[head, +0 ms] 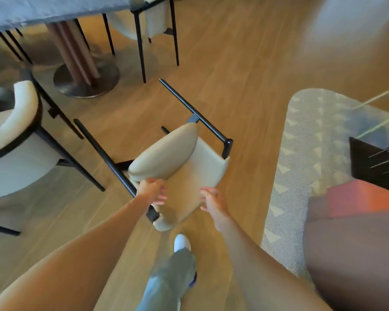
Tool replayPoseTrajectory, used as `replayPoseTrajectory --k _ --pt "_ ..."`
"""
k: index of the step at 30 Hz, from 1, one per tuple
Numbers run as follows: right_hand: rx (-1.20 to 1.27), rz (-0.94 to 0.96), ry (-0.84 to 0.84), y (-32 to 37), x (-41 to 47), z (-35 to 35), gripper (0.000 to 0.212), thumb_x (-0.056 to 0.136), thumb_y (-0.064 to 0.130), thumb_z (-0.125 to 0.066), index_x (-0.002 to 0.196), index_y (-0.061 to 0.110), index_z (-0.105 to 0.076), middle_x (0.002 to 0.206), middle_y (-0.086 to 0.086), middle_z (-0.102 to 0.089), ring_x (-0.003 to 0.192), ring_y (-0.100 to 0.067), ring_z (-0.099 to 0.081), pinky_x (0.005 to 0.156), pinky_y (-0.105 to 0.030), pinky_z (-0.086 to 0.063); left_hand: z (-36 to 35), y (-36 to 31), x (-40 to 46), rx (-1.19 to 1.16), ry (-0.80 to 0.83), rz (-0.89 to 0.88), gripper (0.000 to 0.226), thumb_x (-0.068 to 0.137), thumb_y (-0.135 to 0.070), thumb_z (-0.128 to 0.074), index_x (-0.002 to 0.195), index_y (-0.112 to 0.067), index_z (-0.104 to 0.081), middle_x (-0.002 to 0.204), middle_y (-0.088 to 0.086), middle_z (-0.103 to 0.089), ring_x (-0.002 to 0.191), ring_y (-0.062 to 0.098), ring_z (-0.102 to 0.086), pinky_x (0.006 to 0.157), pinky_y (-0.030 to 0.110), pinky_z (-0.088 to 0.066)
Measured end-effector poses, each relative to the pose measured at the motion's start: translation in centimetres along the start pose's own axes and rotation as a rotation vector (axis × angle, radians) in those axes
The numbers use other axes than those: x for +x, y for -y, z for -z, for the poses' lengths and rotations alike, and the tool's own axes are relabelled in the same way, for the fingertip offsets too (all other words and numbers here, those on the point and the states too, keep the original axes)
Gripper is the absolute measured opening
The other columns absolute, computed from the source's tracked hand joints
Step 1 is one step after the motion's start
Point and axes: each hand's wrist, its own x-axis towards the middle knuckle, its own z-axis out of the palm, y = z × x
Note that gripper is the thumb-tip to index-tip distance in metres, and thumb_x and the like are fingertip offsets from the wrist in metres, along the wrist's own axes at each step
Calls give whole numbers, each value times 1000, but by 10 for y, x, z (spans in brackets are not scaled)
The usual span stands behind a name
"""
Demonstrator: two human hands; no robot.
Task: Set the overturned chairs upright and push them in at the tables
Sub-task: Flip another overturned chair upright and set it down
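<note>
Both grips curled on tipped beige chair [180,158]: left hand [152,190] and right hand [212,204] holding backrest edges, black legs pointing toward table [43,10].

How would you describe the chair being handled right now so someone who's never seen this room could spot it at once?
Start at the grey table on its round metal pedestal at the top left, then come down the wooden floor to the middle. The beige tipped chair lies there, black legs pointing away, with the left hand and right hand at its near edge. Unlike the upright chairs around the table, it is tipped over.
</note>
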Motion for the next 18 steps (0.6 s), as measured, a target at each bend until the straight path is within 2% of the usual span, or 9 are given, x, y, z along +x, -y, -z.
replayPoseTrajectory --k 3,5,9,11,13,16,18 --pt "2 -65 11 -12 46 18 19 93 19 -64 111 14 -67 104 -6 -67 90 -15 -62 71 -28 -52 -28 15 38 -141 -26 109 14 102 -15 -50 103 -4 -57 80 11 -61 61 24 -63 47 30 -57" --pt "19 -102 -37 -14 87 24 25 92 17 -64 117 11 -65 106 -5 -68 93 -16 -64 72 -30 -54 -49 16 68 -253 -62 183 16 102 -15 -49 95 -4 -56 80 12 -60 60 24 -61 44 29 -56" --pt "139 -179 -21 5 163 12 9 93 15 -62 101 13 -67 93 0 -67 86 -15 -67 73 -36 -59 -96 1 123 -505 -188 223 15 99 -15 -48 100 -4 -58 76 10 -61 57 22 -59 40 26 -52" --pt "159 -198 -4 15 184 -1 6 94 15 -60 93 17 -66 90 1 -65 84 -15 -67 76 -36 -59 -116 -8 135 -581 -235 257 12 95 -15 -52 97 -6 -58 75 9 -62 58 22 -61 48 27 -51" --pt "168 -195 84 27 209 -16 7 94 16 -60 91 17 -65 90 1 -65 86 -17 -68 75 -35 -60 -132 -16 153 -656 -247 250 11 92 -18 -55 91 -8 -59 78 9 -64 62 22 -63 57 30 -52" --pt "147 -223 153 28 236 -23 6 95 17 -60 91 17 -65 95 -2 -65 96 -23 -69 70 -32 -61 -148 -18 177 -744 -292 256 17 94 -23 -56 86 -8 -61 84 10 -66 71 23 -64 72 37 -55" --pt "121 -238 179 19 260 -23 5 94 19 -61 94 16 -65 98 -3 -66 104 -26 -69 71 -31 -61 -159 -13 197 -793 -337 257 20 95 -26 -56 85 -8 -61 84 11 -66 72 23 -63 76 40 -54"
